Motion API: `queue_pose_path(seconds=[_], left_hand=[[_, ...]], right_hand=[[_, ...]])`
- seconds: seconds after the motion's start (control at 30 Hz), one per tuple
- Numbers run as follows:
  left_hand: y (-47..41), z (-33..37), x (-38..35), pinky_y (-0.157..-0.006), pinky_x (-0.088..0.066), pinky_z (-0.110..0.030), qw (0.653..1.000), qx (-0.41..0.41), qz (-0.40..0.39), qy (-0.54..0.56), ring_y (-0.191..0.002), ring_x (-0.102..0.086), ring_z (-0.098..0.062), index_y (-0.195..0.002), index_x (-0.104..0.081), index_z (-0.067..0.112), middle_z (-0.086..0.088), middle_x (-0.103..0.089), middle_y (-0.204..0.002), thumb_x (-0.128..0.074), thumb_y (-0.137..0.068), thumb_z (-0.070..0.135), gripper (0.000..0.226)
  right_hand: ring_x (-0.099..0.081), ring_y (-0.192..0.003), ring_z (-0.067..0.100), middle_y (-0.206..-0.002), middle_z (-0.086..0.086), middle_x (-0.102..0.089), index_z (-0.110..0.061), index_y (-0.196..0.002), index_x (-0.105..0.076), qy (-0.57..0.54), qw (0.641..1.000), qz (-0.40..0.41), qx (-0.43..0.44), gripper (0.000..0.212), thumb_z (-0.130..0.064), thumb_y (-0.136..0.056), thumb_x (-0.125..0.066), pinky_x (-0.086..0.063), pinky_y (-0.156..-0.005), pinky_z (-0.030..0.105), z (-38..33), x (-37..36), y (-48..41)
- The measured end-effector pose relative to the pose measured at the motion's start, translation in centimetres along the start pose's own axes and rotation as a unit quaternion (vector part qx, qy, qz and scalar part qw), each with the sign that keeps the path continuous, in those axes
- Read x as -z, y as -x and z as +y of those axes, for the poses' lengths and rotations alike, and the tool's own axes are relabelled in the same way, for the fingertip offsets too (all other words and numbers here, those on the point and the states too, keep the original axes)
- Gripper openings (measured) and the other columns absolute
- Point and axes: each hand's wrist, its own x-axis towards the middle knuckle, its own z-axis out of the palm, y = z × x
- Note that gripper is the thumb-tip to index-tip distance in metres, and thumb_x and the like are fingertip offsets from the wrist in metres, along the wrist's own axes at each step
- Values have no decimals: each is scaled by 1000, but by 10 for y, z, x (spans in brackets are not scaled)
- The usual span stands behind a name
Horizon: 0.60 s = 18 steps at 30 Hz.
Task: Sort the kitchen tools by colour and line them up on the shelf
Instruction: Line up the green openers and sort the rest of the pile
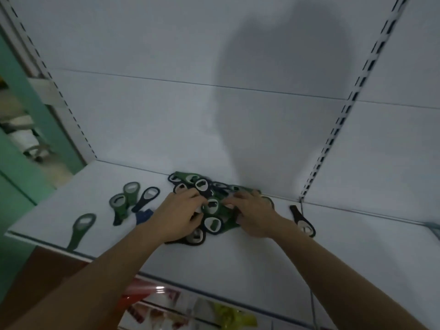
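Observation:
A heap of green and dark navy bottle openers (202, 185) lies at the back of the white shelf (250, 263). Both my hands are in the heap. My left hand (177, 216) has thumb and fingers curled round a dark opener at the heap's left side. My right hand (253, 216) pinches a green opener (212, 207) from the right. Left of the heap lie two green openers (131, 189) (117, 203), a navy one (148, 196) and a blue piece (142, 216). Another green opener (82, 226) lies near the shelf's left front edge. A dark opener (302, 220) lies alone on the right.
The white back panel (166, 115) rises behind the heap, with slotted uprights (333, 139) on both sides. A green wall (16, 167) stands at the left. Coloured packaged goods (171, 308) sit on the level below the shelf's front edge.

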Motion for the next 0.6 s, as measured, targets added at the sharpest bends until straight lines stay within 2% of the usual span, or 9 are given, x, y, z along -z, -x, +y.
queue_pose_path(seconds=[0.1,0.13,0.2,0.27,0.37,0.43,0.53,0.6], left_hand=[[-5,-4,-7,-85,-48,-32,999,-25,-3,46,-101,-57,-15,-123,-66,26,10,-60,-113,-51,-91,48,42],[-8,-7,-10,-86,-51,-34,998,-30,0,62,-101,-57,-14,-122,-66,27,11,-60,-112,-47,-90,52,45],[-15,-13,-13,-87,-52,-34,994,-18,13,103,-100,-57,-11,-122,-66,25,10,-60,-112,-54,-93,47,39],[-21,-16,-14,-87,-52,-32,988,6,6,155,-99,-56,-9,-126,-63,25,10,-58,-114,-65,-94,40,36],[-24,-21,-16,-88,-54,-35,974,45,-17,223,-98,-57,-9,-132,-58,26,9,-58,-112,-72,-90,41,46],[-26,-20,-20,-89,-55,-37,964,68,-11,256,-97,-58,-9,-134,-56,27,9,-58,-109,-74,-88,41,52],[-31,-11,-21,-88,-57,-36,952,98,11,288,-92,-62,-8,-130,-58,27,12,-62,-103,-80,-84,41,53],[-36,-7,-22,-86,-58,-33,941,108,3,320,-88,-62,-6,-124,-62,25,12,-63,-98,-83,-82,37,48]], right_hand=[[-25,-144,29,-158,-2,-33,-37,-143,-50,-70,993,53,-77,44,-34,-99,-44,-26,-117,53,-14,-12,8],[-27,-144,27,-156,-2,-36,-37,-140,-53,-90,989,69,-98,41,-43,-100,-43,-27,-116,52,-21,-15,9],[-33,-139,26,-146,-2,-43,-34,-134,-56,-65,986,89,-129,42,-54,-97,-49,-32,-112,49,-34,-19,6],[-39,-131,26,-133,-2,-50,-30,-125,-61,-32,978,131,-156,37,-52,-97,-54,-37,-105,47,-43,-22,1],[-42,-120,22,-118,-4,-57,-27,-110,-67,-51,963,181,-194,26,-47,-97,-57,-36,-94,41,-48,-25,-3],[-46,-107,17,-104,-8,-61,-27,-100,-69,-94,951,212,-207,19,-44,-95,-63,-38,-87,37,-49,-30,-2],[-59,-76,10,-78,-8,-66,-21,-82,-70,-215,911,284,-206,12,-28,-91,-72,-43,-68,26,-51,-36,-4],[-58,-66,5,-72,-6,-66,-18,-80,-68,-238,898,303,-212,13,-22,-92,-72,-41,-61,22,-54,-39,-6]])
